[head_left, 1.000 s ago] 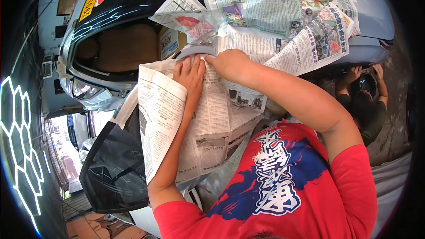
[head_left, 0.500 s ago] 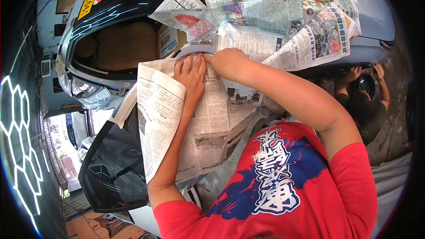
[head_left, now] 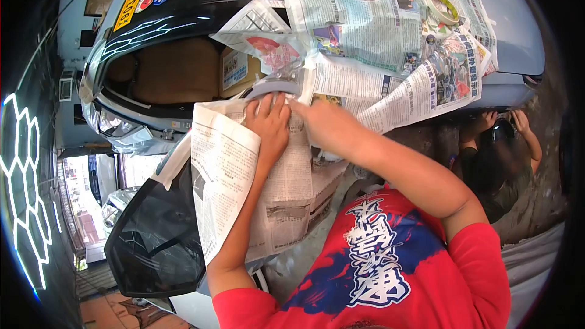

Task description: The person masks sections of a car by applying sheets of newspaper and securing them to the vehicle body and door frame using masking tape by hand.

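My left hand point(head_left: 268, 131) lies on a newspaper sheet point(head_left: 283, 186) that hangs over the open car door, its fingers spread near the sheet's top edge. Beside those fingertips is my right hand point(head_left: 320, 122), closed with the thumb side towards the paper's edge. Motion blurs it, and what it pinches is hidden. Just beyond both hands, a curved grey part point(head_left: 274, 89) shows. A loose fold of newspaper point(head_left: 222, 164) hangs over my left forearm. Dark glass point(head_left: 161, 237) of the door shows to the left.
More newspaper point(head_left: 365, 27) covers the car's front, with a tape roll point(head_left: 445, 9) on it. A tan seat point(head_left: 173, 67) shows inside the car. At the right, another person point(head_left: 496, 167) crouches with both hands near a wheel.
My right hand has moved slightly down and right from the paper's edge, still closed. My left hand stays on the paper. The whole view has shifted a little.
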Demonstrator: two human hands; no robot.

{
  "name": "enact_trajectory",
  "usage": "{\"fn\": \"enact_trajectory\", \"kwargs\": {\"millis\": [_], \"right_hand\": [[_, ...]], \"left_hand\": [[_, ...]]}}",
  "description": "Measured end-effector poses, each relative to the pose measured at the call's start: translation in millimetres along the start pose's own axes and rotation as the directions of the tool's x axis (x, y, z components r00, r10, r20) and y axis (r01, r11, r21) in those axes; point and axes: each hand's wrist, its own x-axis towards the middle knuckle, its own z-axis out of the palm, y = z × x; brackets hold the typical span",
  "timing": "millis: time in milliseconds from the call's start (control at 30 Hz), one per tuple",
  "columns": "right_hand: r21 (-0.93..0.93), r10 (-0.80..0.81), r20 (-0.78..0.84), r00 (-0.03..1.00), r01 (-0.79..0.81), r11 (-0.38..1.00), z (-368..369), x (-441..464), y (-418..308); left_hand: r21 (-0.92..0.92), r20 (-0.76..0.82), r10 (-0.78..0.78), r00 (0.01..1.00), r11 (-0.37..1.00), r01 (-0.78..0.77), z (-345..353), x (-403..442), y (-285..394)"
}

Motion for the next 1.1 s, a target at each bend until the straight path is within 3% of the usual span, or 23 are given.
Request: {"fn": "enact_trajectory", "kwargs": {"millis": [267, 567, 767, 1100], "right_hand": [[-0.07, 0.021, -0.006, 1.0, -0.022, 0.997, 9, -2, -31], [-0.161, -0.014, -0.028, 0.999, 0.01, 0.987, 6, 7, 10], [-0.163, 0.017, 0.12, 0.993, 0.002, 0.987, -1, 15, 18], [-0.156, 0.036, 0.168, 0.985, -0.009, 0.988, 3, 21, 27]], "left_hand": [[-0.03, -0.013, 0.0, 1.0, 1.0, -0.001, -10, 2, 6], [-0.026, -0.022, 0.007, 1.0, 1.0, -0.007, -4, 3, 5], [-0.033, -0.031, 0.007, 0.999, 0.999, -0.008, -5, 5, 7], [-0.064, -0.029, -0.018, 0.999, 0.998, 0.016, 2, 4, 5]]}}
